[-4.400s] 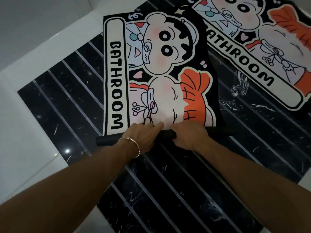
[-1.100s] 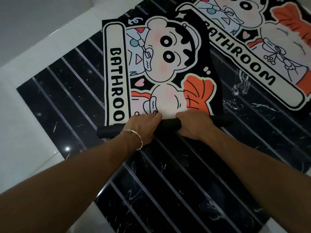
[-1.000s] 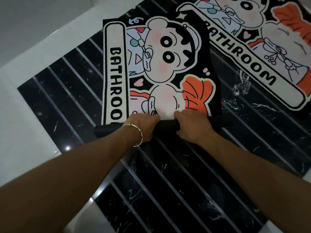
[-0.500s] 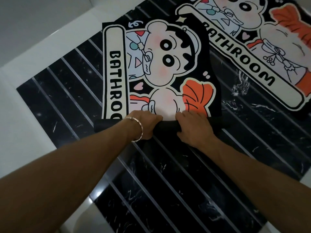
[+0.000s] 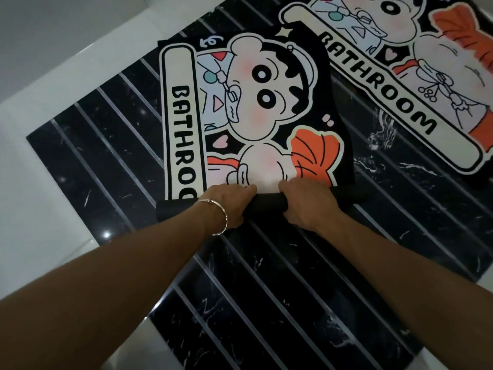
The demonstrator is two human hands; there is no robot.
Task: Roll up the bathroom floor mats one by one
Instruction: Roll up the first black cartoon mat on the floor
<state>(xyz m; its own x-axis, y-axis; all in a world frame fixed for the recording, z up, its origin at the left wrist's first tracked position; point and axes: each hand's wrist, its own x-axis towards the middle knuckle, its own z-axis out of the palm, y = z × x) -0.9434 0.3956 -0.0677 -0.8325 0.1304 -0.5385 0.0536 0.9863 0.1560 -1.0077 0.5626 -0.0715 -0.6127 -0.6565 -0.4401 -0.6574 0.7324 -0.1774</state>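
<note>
- Rolled part of the near mat [image 5: 253, 102] sits further up the print than 4.4 s ago: back then the whole word BATHROOM showed, now the final M is under the roll [image 5: 269, 206] and the last O is half covered.
- Both hands are further up the frame with it, wrists at much the same spacing.
- Left hand [image 5: 226, 202] is on top of the roll, left of centre, fingers [image 5: 248, 189] curled over it and clamped on it, tips at the mat face.
- Right hand [image 5: 306, 201] is just right of it, fingers [image 5: 286, 184] also curled over the roll and gripping it.
- A short black stretch of roll shows between the hands; its ends stick out at both sides.
- Thin metal bracelet [image 5: 221, 217] on the left wrist.
- Near mat lies centre frame; its unrolled part is flat on the floor [image 5: 266, 289], black marble strips with pale joints.
- Its top right corner overlaps the second mat [image 5: 400, 76].
- Second mat lies flat and unrolled at upper right, same cartoon print, cut off by the frame edge.
- White border [image 5: 40, 182] runs along the left of the black floor.
</note>
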